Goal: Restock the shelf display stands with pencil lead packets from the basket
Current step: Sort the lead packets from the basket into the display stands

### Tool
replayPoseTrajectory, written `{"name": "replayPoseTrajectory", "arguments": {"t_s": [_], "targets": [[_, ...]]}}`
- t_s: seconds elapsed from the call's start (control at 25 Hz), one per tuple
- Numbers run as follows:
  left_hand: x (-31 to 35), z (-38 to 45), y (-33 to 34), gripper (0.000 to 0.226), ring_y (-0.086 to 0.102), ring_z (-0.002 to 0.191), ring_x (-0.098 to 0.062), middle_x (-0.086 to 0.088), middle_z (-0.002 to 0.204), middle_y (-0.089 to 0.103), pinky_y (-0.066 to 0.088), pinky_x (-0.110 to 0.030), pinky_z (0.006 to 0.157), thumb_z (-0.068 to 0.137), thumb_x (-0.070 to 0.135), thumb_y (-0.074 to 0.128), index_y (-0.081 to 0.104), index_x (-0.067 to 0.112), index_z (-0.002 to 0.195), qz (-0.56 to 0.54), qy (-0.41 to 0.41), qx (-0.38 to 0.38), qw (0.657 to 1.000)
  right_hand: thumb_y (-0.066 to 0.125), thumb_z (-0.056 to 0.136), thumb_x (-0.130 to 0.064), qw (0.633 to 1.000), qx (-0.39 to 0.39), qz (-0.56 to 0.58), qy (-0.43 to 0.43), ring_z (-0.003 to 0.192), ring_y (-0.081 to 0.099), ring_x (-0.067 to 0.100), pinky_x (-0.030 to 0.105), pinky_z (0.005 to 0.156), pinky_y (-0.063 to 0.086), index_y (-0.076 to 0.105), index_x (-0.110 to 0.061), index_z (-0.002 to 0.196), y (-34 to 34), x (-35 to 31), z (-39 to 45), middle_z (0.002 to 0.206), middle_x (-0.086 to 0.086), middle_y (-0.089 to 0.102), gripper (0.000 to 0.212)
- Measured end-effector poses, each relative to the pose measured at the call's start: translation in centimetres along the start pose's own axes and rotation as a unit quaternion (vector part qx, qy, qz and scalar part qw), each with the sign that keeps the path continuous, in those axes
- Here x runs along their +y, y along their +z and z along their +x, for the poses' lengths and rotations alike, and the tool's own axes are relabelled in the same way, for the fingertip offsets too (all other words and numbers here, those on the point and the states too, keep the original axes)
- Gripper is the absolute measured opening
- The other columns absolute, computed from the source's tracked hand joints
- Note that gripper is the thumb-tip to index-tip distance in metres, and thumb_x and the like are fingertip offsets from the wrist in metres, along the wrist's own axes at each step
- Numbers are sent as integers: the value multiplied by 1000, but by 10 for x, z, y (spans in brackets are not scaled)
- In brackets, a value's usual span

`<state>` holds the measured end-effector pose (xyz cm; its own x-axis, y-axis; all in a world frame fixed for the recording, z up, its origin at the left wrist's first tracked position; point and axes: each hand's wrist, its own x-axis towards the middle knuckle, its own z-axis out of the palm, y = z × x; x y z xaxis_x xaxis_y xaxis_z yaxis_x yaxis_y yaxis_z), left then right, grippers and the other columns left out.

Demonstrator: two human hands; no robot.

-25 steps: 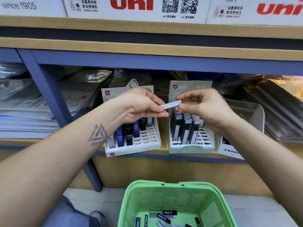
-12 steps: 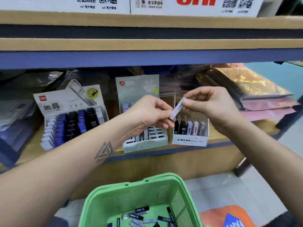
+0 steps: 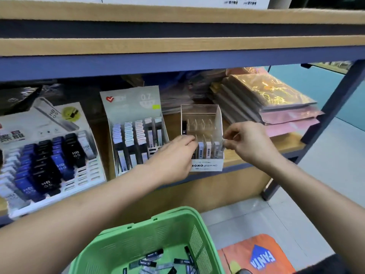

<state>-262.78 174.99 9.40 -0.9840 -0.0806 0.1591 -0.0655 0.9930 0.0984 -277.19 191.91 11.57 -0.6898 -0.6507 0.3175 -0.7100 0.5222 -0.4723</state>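
Observation:
A clear MONO display stand (image 3: 206,166) sits at the front edge of the shelf, with a few pale lead packets (image 3: 208,149) upright in its front row. My right hand (image 3: 248,143) pinches a pale pencil lead packet (image 3: 222,148) at the right end of that row. The bent fingers of my left hand (image 3: 173,155) reach the stand's left front corner; what they touch is hidden. Below, a green basket (image 3: 158,230) holds several loose packets (image 3: 152,256).
Left of the MONO stand are a 0.7 lead stand (image 3: 130,107) and an HB 0.5 stand (image 3: 87,175), both well filled. Wrapped notebooks (image 3: 266,95) are stacked on the right by a blue shelf post (image 3: 335,99). An orange bag (image 3: 256,254) lies on the floor.
The view has swung right. The packet held between both hands in the air has come down to the MONO stand's right end, and my left hand has dropped to the stand's left front.

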Motion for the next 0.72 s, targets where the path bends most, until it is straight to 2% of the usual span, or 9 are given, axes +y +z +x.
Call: {"name": "replayPoseTrajectory", "arguments": {"t_s": [0.16, 0.32, 0.44, 0.52, 0.72], "targets": [[2, 3, 10, 60, 17, 152, -23, -5, 163, 25, 14, -37, 125, 100, 24, 47, 29, 11, 155, 38, 25, -10, 999, 78, 88, -15, 999, 22, -32, -14, 82, 67, 19, 34, 76, 55, 75, -17, 92, 11, 7, -1, 85, 0, 73, 5], [2, 5, 11, 59, 15, 152, -22, -3, 163, 25, 18, -40, 124, 100, 25, 45, 28, 12, 155, 44, 27, -14, 999, 77, 87, -15, 998, 15, -58, -16, 86, 68, 24, 39, 76, 56, 77, -17, 91, 22, 8, -2, 86, 2, 75, 4], [0, 5, 11, 58, 18, 151, -22, -4, 162, 29, 20, -39, 123, 99, 25, 47, 32, 10, 153, 44, 33, -8, 998, 75, 88, -15, 997, 32, -65, -12, 87, 67, 24, 36, 70, 51, 77, -18, 91, 32, 8, -7, 89, 1, 74, 4], [-1, 6, 11, 57, 19, 151, -21, -4, 161, 30, 21, -39, 123, 99, 25, 48, 33, 10, 153, 42, 35, -3, 998, 75, 88, -14, 996, 52, -73, -30, 87, 63, 24, 34, 67, 45, 77, -15, 91, 37, 8, -10, 90, 1, 70, 4], [1, 6, 8, 56, 24, 148, -20, -4, 159, 33, 21, -34, 122, 99, 21, 49, 35, 10, 152, 34, 42, 6, 999, 75, 87, -12, 992, 62, -84, -67, 79, 60, 25, 37, 64, 48, 76, -14, 100, 40, 13, -14, 87, -1, 57, 12]]}}
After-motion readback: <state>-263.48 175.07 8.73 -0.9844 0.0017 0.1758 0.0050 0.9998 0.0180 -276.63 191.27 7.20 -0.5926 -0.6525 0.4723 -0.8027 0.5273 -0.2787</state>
